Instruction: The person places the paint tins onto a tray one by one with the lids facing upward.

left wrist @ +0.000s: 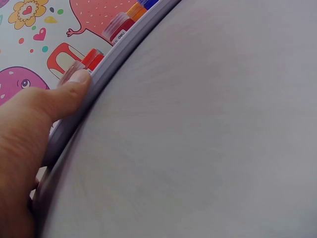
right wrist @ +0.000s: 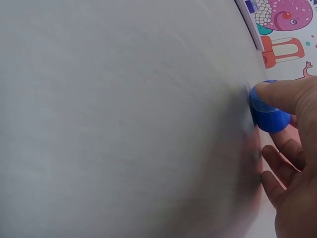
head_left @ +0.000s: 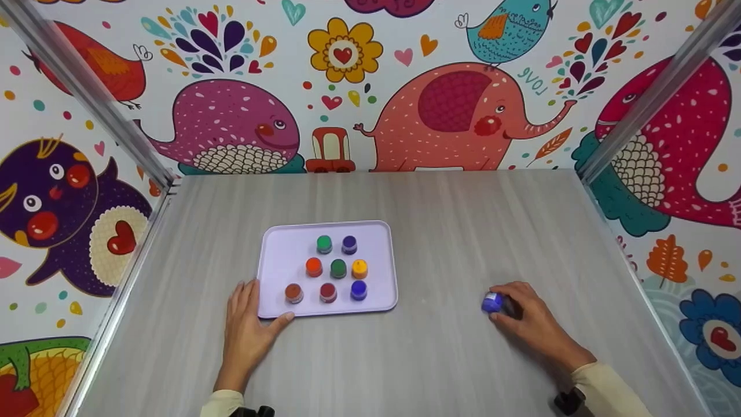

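Observation:
A small blue paint jar [head_left: 492,302] lies tipped on its side at the table's right, pinched between the thumb and fingers of my right hand [head_left: 535,318]. Its blue body shows under the thumb in the right wrist view, while the other fingers curl loosely beside it. On the left, my left hand [head_left: 246,330] rests at the near left corner of a pale lilac tray [head_left: 278,249]. Its straight fingers lie along the tray's left side, and the thumb [left wrist: 74,91] lies over the near rim. Several paint jars stand upright in the tray, among them a red-orange one [head_left: 314,266].
The grey wood-grain table [head_left: 440,243] extends between the tray and my right hand. Metal rails [head_left: 648,98] and cartoon-printed walls [head_left: 347,110] bound it at the back and sides. Other jars in the tray include a yellow one [head_left: 359,269] and a purple one [head_left: 349,245].

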The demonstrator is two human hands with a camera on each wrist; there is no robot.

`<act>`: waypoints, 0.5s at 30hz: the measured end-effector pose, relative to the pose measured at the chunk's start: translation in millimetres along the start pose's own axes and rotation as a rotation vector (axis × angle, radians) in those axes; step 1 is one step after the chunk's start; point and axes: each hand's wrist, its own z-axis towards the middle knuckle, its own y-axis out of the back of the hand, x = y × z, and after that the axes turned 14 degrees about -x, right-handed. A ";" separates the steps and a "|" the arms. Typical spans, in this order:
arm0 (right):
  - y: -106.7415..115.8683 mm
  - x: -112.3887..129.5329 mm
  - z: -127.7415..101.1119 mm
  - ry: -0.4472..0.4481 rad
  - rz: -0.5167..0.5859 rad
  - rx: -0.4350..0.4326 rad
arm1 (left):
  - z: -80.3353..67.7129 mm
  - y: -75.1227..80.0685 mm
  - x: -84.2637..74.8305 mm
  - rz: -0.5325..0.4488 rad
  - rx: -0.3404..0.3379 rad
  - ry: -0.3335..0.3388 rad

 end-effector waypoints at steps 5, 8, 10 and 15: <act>1.1 2.6 2.7 -0.024 -0.009 0.001 | -0.1 1.2 -0.8 0.008 0.016 0.017; 0.6 3.3 5.4 -0.040 -0.014 0.001 | -0.3 1.5 -1.1 0.009 0.022 0.029; -0.1 3.9 7.4 -0.055 -0.024 0.002 | -0.4 1.6 -1.1 0.008 0.025 0.032; -3.2 7.7 14.2 -0.058 -0.017 -0.010 | -0.5 1.4 -1.0 0.000 0.018 0.023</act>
